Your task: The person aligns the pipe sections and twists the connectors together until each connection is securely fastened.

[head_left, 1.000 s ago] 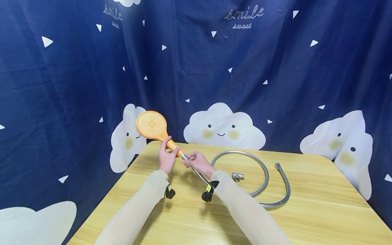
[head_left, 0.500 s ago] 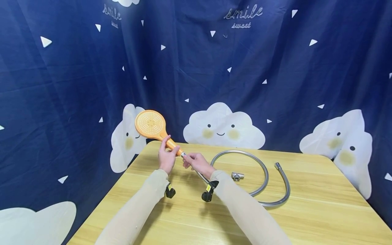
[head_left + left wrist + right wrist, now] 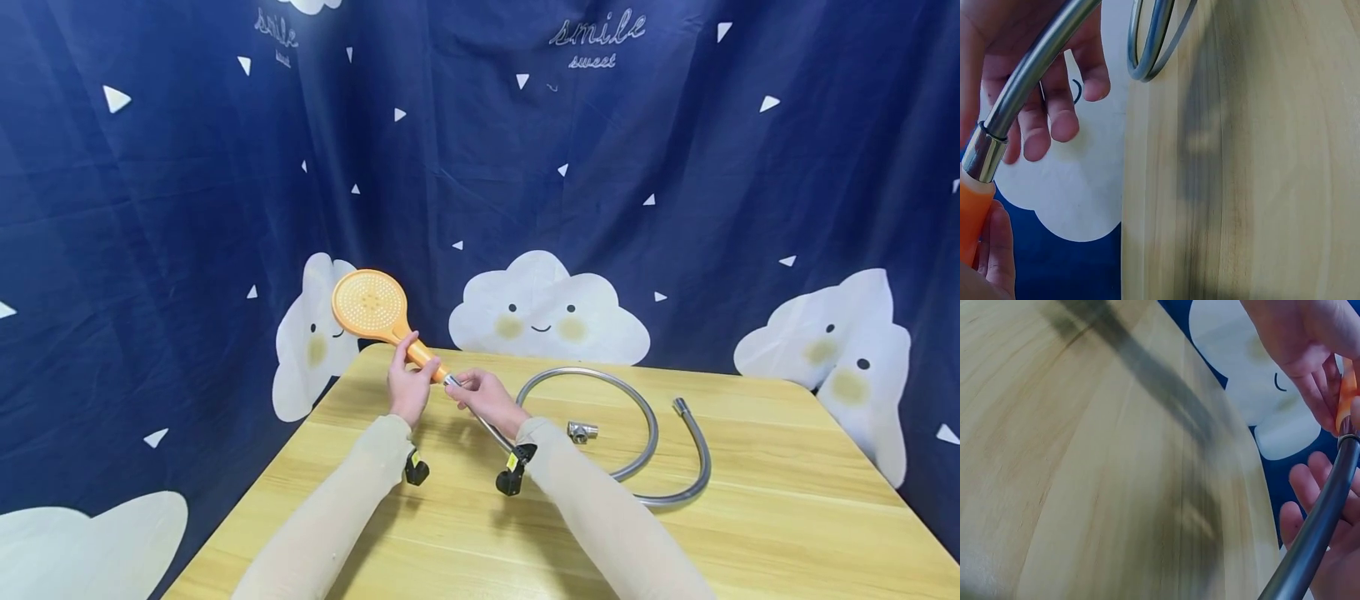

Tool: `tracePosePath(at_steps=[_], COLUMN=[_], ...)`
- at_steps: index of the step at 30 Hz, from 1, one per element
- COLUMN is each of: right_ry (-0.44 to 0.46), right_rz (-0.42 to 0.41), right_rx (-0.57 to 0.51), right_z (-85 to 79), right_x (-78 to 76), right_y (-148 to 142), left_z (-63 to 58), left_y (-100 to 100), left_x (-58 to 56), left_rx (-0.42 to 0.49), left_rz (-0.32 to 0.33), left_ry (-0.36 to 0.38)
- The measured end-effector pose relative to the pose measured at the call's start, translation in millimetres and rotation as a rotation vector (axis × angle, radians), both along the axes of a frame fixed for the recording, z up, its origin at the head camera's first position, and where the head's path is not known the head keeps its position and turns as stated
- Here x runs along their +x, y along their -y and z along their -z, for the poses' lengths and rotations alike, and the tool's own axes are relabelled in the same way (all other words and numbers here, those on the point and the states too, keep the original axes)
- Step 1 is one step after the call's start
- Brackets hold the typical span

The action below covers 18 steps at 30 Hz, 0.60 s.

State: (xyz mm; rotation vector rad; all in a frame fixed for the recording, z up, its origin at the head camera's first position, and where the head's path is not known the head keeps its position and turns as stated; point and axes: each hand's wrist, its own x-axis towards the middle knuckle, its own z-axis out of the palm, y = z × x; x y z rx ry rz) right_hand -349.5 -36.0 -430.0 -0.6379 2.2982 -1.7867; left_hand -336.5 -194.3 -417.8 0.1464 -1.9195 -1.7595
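An orange shower head (image 3: 370,302) with a perforated round face is held up above the table's far left, its face toward me. My left hand (image 3: 410,392) grips its handle, thumb on one side and fingers on the other. At the handle's lower end sits the shiny metal nut (image 3: 984,153) of a grey shower hose (image 3: 1041,62). My right hand (image 3: 491,400) is at this nut, thumb and index finger about it, while the other fingers (image 3: 1063,125) hang loosely bent. Nut and handle meet in line; how far the thread is engaged is hidden.
The hose loops over the wooden table (image 3: 787,500), and its other metal end (image 3: 680,407) lies at the right. Inside the loop lies a small chrome T-shaped valve (image 3: 582,432). A dark blue curtain (image 3: 480,167) hangs behind the table and along its sides.
My right thumb and fingers shift slightly at the nut, moving back and forth along it. The left hand and shower head stay nearly still; the valve and loose hose end have not moved.
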Motion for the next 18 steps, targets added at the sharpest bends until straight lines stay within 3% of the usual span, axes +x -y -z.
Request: tracePosePath(at_steps=[3,8,18], right_ry=[-0.04,-0.074,0.005], right_rz=[0.032,0.015,-0.049], right_rx=[-0.006,0.016,0.054], right_z=[0.8,1.1,-1.7], right_x=[-0.1,0.4,0.8], right_y=[-0.8,-1.6,0.2], left_z=[0.1,1.1,-0.6], left_y=[-1.7,-3.3,-0.7], left_x=[-0.8,-1.5,1.2], left_rx=[-0.002,0.0,0.014], left_rz=[-0.002,-0.001,0.007], left_ry=[-0.021,-0.018,0.004])
